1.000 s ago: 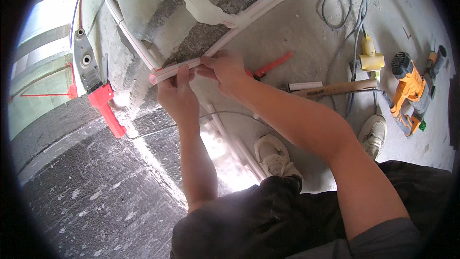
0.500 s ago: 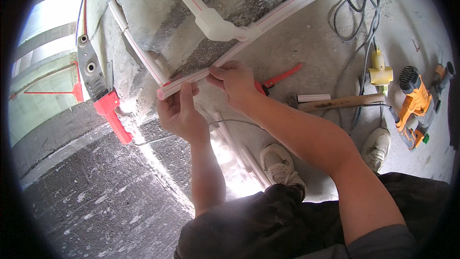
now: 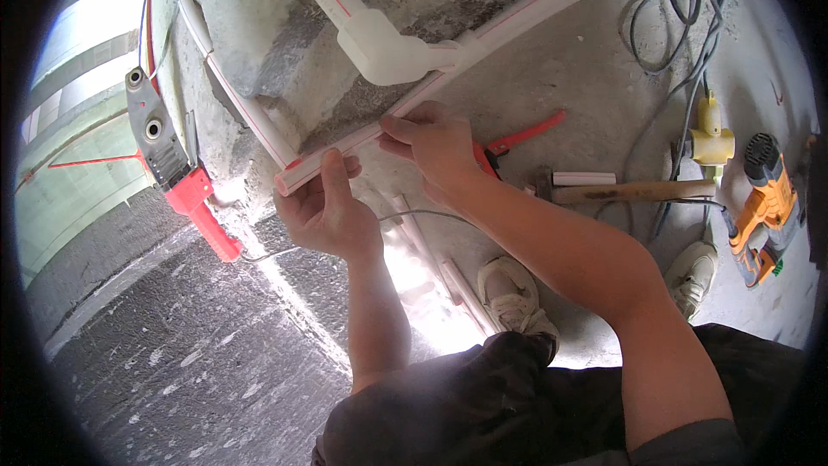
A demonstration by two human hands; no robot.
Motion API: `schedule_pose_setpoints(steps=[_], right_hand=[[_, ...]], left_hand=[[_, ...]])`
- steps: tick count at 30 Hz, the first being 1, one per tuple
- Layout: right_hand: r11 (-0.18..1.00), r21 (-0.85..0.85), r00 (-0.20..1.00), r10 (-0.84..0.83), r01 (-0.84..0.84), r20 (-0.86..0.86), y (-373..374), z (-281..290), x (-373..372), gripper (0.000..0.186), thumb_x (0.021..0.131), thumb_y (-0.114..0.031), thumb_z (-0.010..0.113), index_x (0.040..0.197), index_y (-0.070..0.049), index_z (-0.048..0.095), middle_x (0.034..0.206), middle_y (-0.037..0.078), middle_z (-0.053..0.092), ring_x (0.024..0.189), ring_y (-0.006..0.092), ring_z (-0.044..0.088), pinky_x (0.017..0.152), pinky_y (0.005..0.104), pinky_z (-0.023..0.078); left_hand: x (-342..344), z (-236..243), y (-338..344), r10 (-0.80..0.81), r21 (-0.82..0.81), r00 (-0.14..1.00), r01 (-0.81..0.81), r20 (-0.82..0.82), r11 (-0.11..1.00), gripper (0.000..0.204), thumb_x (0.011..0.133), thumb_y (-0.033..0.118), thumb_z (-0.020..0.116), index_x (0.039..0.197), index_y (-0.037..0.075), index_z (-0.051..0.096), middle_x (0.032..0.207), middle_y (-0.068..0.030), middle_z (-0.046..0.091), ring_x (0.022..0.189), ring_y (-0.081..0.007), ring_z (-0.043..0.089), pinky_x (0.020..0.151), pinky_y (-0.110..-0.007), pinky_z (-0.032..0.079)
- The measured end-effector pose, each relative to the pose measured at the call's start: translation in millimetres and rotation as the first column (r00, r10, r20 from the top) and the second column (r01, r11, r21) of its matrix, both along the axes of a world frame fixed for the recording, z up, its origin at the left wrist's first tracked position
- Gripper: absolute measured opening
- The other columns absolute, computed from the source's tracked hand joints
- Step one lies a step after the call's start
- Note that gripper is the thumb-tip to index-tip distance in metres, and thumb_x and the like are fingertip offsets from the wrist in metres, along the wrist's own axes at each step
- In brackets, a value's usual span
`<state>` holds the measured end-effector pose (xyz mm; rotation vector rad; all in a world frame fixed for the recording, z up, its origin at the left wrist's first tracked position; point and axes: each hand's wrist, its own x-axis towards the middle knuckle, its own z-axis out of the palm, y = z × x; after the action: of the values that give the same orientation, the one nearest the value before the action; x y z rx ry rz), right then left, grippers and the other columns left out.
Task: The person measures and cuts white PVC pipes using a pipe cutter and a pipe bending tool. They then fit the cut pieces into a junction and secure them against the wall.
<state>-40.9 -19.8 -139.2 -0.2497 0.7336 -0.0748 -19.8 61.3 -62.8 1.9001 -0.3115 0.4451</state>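
Note:
A white plastic pipe with a red stripe [image 3: 302, 174] lies in both my hands, its cut end toward the lower left. My left hand [image 3: 328, 211] grips it near that end, thumb on top and fingers curled beneath. Farther along, my right hand [image 3: 435, 145] pinches the pipe between thumb and fingers. Close to the cut end, another striped pipe [image 3: 244, 105] comes down along the wall; whether the two touch I cannot tell. Beyond my hands, the line runs up to a white fitting [image 3: 379, 47]. A red-handled cutter [image 3: 528, 131] lies partly hidden behind my right hand.
On the left is a grey-plated pipe welder [image 3: 203, 216] with a red handle. To the right are a hammer [image 3: 634, 192], a short pipe offcut [image 3: 585, 179], a yellow connector [image 3: 711, 140], grey cables [image 3: 690, 78] and an orange power tool [image 3: 766, 198]. Loose pipes [image 3: 423, 242] lie near my shoes.
The view has shifted slightly, so the tools at the right appear farther right. Both hands keep their hold on the pipe, with hardly any visible movement along it.

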Motion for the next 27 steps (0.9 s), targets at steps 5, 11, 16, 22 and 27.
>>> schedule_pose_setpoints(steps=[5,11,16,22,27], right_hand=[[1.000,-0.018,0.999,0.020,-0.020,0.028,0.3,-4.9,0.8,0.021,0.092,-0.005,0.078,0.103,0.009,0.067,0.100,0.015,0.071,0.091,0.0234,0.074,0.084,0.0305,0.063],[0.999,-0.043,0.998,0.015,-0.013,0.055,0.3,-6.5,-2.3,0.019,0.095,-0.005,0.075,0.106,0.009,0.068,0.103,0.017,0.072,0.090,0.0221,0.075,0.087,0.0317,0.064],[1.000,-0.011,0.996,-0.017,0.018,0.089,6.0,-14.4,-0.2,0.011,0.098,0.000,0.070,0.101,0.010,0.067,0.096,0.017,0.073,0.085,0.0211,0.076,0.077,0.0297,0.066],[1.000,-0.003,0.993,-0.030,0.030,0.112,3.6,-21.0,-4.1,0.012,0.099,0.000,0.067,0.105,0.011,0.067,0.098,0.018,0.074,0.086,0.0222,0.077,0.076,0.0301,0.067],[1.000,-0.013,0.995,-0.008,0.009,0.100,5.7,-19.7,-3.6,0.016,0.099,-0.003,0.067,0.109,0.009,0.068,0.099,0.016,0.075,0.087,0.0209,0.077,0.073,0.0292,0.065]], left_hand=[[1.6,2.0,2.8,0.059,0.095,0.998,-0.059,-0.003,0.994,0.023,0.093,-0.001,0.077,0.109,-0.005,0.059,0.084,-0.0153,0.073,0.066,-0.0159,0.070,0.060,-0.026,0.058],[2.0,-5.8,-4.1,0.068,0.067,0.996,-0.072,0.056,0.995,0.025,0.094,-0.002,0.074,0.112,-0.004,0.057,0.075,-0.0128,0.070,0.057,-0.0149,0.064,0.054,-0.027,0.054],[2.9,-4.3,6.8,-0.003,0.048,0.999,0.001,0.041,0.999,0.035,0.093,-0.005,0.075,0.117,-0.006,0.049,0.095,-0.0209,0.070,0.065,-0.0199,0.071,0.057,-0.029,0.061],[4.1,-8.1,1.7,0.029,0.086,0.998,-0.035,0.061,0.996,0.036,0.093,-0.003,0.075,0.115,-0.008,0.047,0.093,-0.0227,0.069,0.060,-0.0216,0.070,0.052,-0.030,0.060],[3.8,-11.7,-3.8,0.096,0.122,0.992,-0.106,0.080,0.987,0.040,0.091,-0.003,0.074,0.119,-0.011,0.046,0.094,-0.0257,0.069,0.059,-0.0223,0.070,0.050,-0.030,0.061]])
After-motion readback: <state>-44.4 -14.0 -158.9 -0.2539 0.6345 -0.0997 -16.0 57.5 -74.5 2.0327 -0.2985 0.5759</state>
